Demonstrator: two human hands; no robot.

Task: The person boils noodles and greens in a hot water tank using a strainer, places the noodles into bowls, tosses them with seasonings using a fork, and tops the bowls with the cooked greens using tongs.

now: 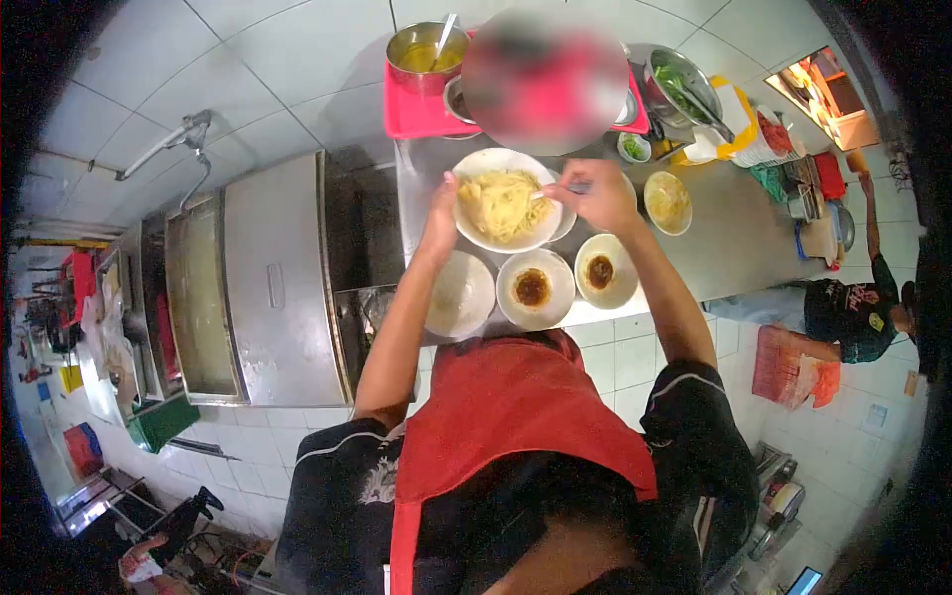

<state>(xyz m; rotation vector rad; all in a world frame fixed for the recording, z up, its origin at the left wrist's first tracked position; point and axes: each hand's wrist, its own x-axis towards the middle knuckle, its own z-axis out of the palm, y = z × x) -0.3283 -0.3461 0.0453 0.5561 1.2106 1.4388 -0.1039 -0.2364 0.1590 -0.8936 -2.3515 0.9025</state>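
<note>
A white bowl of yellow noodles (504, 203) is tilted over the steel counter. My left hand (438, 226) grips this bowl by its left rim, thumb up at the edge. In my right hand (602, 196) is a slim metal utensil (547, 191), its end among the noodles; its exact kind is hard to make out. Nearer to me stand a white bowl with dark sauce (533, 288) and a second sauce bowl (601, 272). A pale bowl (459, 296) lies below my left forearm. More white bowls are partly hidden behind my right hand.
A red tray (405, 118) at the back carries a pot of yellow liquid (427, 55). To the right are a noodle bowl (668, 203), a small bowl of chopped greens (634, 148) and a metal bowl of leafy greens (678, 84). Another person (843, 315) stands far right.
</note>
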